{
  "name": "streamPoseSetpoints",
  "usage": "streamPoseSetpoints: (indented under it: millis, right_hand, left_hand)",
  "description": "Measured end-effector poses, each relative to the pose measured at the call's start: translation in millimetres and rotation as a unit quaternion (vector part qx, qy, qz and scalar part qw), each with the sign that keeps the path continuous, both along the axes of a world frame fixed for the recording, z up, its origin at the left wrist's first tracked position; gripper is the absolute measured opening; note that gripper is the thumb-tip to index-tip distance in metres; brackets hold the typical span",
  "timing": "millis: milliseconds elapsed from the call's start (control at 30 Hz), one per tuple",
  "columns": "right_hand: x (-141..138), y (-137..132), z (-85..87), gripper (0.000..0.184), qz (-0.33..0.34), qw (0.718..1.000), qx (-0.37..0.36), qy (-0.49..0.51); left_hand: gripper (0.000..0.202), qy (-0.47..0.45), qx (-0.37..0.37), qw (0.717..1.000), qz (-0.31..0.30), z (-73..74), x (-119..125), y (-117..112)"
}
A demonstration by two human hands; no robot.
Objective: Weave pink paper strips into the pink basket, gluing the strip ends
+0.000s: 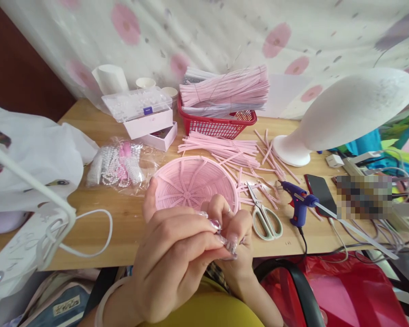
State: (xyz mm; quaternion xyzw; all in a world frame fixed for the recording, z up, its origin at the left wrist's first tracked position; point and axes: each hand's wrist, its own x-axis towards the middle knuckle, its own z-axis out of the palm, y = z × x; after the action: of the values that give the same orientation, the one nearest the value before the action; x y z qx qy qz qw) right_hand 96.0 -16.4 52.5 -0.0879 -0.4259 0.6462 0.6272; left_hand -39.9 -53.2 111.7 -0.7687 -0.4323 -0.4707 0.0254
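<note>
My left hand (177,254) is in front of the bowl, its fingers bunched and pointing right against the other hand's fingertips. One of its digits sticks up by the left rim of the round pink bowl (201,181), which has spokes radiating from its centre. Curled fingers on my right hand (236,240) meet the left fingertips in a pinch; a ring shows on one finger. Anything between the fingertips is hidden. Green-handled scissors (266,222) lie just right of my right hand, blades partly apart. Pink strips (225,150) are spread behind the bowl.
A red basket (218,126) holds bundled pink stems. Left of it are white boxes (150,123) and bagged beads (119,165). On the right are a blue glue gun (298,202) with its cord, a phone (320,193) and a white head-shaped stand (347,109). A lamp arm (30,177) crosses the left.
</note>
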Motion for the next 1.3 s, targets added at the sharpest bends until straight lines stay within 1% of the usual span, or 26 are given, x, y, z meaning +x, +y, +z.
streamPoseSetpoints:
  millis: [67,167,267,367,433,600,767,833,967,1133,1300]
  right_hand:
    - [-0.7,-0.3,0.1,0.021,0.001,1.0,0.005,0.005]
    - [-2.3,0.7,-0.2,0.021,0.011,1.0,0.008,0.01]
    - [-2.9,1.2,0.3,0.02,0.02,1.0,0.007,0.018]
    - [-1.9,0.5,1.5,0.02,0.012,1.0,-0.001,0.018]
    - [-0.9,0.0,1.8,0.018,0.004,1.0,0.002,0.013]
    - [0.7,-0.5,-2.5,0.012,-0.007,1.0,0.012,0.007]
    - [2.7,-1.4,-7.9,0.014,-0.012,1.0,0.022,-0.004]
    - [3.7,-1.4,-8.6,0.014,-0.023,0.999,0.023,-0.015]
    - [4.9,-0.9,-8.0,0.009,-0.046,0.997,0.041,-0.038]
    - [4.5,-1.5,-7.2,0.014,-0.06,0.996,0.053,-0.041]
    - [4.4,-3.0,-8.2,0.016,-0.074,0.996,0.041,-0.039]
  left_hand:
    - [0.005,-0.005,-0.002,1.0,-0.007,-1.9,-0.4,-0.3]
    - [0.008,-0.022,-0.009,1.0,-0.015,-3.1,0.5,0.7]
    - [0.009,-0.04,0.0,0.999,-0.016,-2.5,2.4,3.1]
    - [0.005,-0.037,0.007,0.999,-0.021,-1.1,3.4,6.4]
    - [0.008,-0.032,-0.002,0.999,-0.021,-0.3,2.8,8.3]
    - [0.009,-0.032,-0.003,0.999,-0.004,-1.3,-0.5,6.9]
    - [0.012,-0.004,0.008,0.999,0.032,-3.4,-0.8,2.5]
    - [0.01,-0.005,0.003,1.0,0.025,-3.3,0.4,3.0]
    - [0.009,-0.018,-0.005,1.0,-0.001,-2.9,2.1,6.1]
    - [0.01,-0.025,-0.02,0.999,-0.007,-3.9,2.3,7.2]
    - [0.009,-0.039,-0.011,0.999,-0.025,-5.3,2.5,7.9]
